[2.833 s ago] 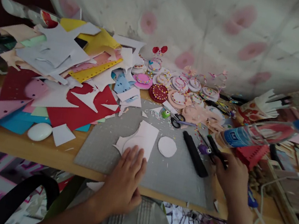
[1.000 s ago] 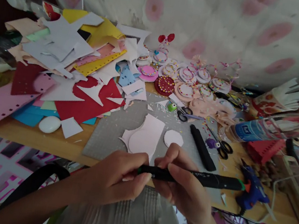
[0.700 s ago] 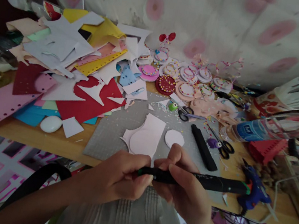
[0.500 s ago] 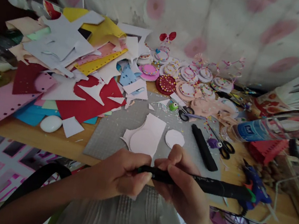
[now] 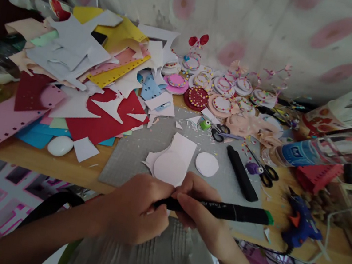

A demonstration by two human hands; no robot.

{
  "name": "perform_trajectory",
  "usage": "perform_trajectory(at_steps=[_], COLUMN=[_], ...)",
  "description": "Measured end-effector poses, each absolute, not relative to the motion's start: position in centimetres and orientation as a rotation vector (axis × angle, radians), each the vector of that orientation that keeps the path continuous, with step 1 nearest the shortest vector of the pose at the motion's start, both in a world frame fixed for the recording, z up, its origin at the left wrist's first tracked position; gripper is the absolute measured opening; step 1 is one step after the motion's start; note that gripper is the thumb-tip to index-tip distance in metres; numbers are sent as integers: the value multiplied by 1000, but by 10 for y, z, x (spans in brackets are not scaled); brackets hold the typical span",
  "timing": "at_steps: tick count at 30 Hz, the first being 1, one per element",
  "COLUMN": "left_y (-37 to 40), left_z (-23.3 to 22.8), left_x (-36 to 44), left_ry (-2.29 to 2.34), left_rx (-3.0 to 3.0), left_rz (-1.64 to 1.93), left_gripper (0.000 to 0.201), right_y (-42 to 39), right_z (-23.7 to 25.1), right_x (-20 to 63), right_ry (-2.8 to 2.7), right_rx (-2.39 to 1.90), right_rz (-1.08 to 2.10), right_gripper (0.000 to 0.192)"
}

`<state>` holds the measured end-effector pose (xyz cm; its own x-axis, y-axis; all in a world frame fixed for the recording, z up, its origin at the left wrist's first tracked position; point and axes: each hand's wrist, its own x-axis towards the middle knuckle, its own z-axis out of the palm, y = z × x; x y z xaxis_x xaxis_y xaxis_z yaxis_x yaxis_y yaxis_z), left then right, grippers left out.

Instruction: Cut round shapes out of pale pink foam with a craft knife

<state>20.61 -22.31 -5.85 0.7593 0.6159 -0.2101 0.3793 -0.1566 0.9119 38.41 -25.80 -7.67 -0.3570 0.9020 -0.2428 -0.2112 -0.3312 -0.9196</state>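
Dim, soft daylight with faint shadows — edges bend and smear, the right side blurs most.

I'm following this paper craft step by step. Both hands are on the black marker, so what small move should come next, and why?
Probably pull the cap off. The left hand pinches the near end of the black marker while the right hand grips its barrel, held level above the grey mat. The pale pink circle lies unmarked just beyond.
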Motion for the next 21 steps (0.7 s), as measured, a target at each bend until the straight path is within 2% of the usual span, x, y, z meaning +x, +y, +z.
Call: perform_trajectory(at_steps=[7, 13, 17, 21], left_y=[-227, -225, -229, -229], left_z=[-64, -59, -49, -44], left_x=[208, 200, 194, 196], left_ry=[839, 714, 620, 577], left_rx=[1889, 2212, 2235, 2063], left_rz=[235, 172, 166, 104], left_gripper=[16, 41, 44, 45], right_y=[-258, -266, -278, -282], right_z=[-80, -77, -68, -64], right_x=[390, 404, 414, 412], right_ry=[-1123, -1295, -1459, -1577], right_rx=[-1109, -1126, -1111, -1107], right_rz=[1755, 1626, 1566, 1441], right_gripper=[26, 21, 14, 16])
